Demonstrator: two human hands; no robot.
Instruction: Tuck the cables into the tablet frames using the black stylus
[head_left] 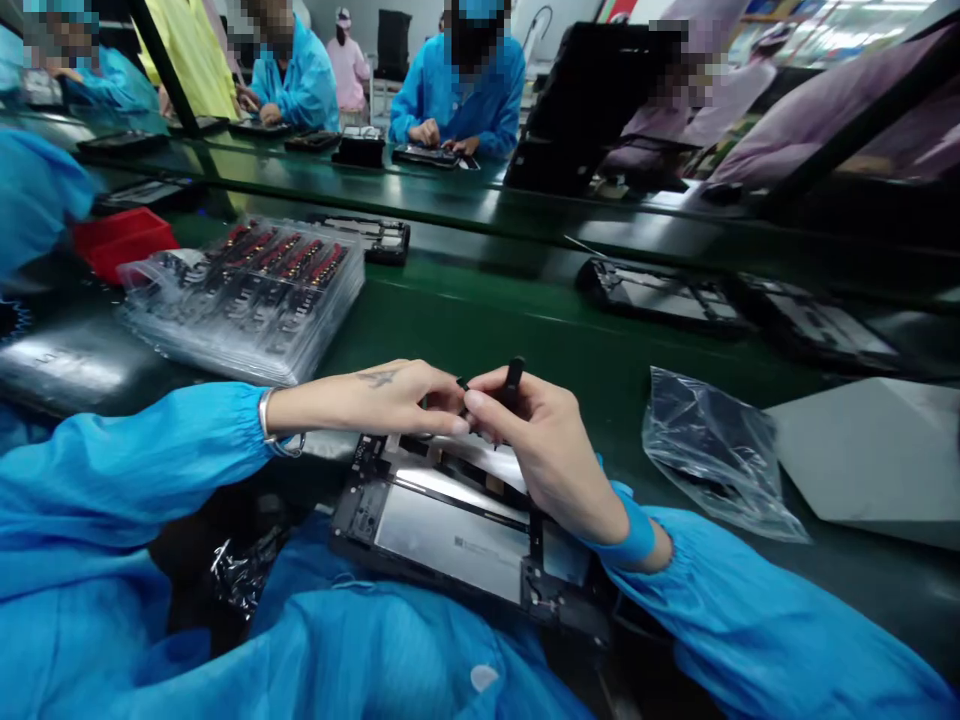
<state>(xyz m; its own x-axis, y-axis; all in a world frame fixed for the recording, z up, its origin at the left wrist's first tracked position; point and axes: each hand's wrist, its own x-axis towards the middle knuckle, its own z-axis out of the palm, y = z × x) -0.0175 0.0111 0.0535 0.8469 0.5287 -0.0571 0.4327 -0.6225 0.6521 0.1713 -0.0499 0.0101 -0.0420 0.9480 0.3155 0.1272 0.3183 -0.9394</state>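
My left hand and my right hand meet above an opened tablet, fingertips pinched together on a small black part. Fingers cover most of this part, so its exact kind is hidden. From my right hand's curled fingers a black, flat-ended stick-like tool juts upward; the rest of it is out of sight. Below both hands lies the opened tablet, a black frame with silver battery packs, at the table's near edge and tilted toward my lap.
Left of my hands stand stacked clear trays of small red-and-black parts, beside a red bin. To the right lie a clear plastic bag and a grey box. Other opened tablets rest along the green line; co-workers sit opposite.
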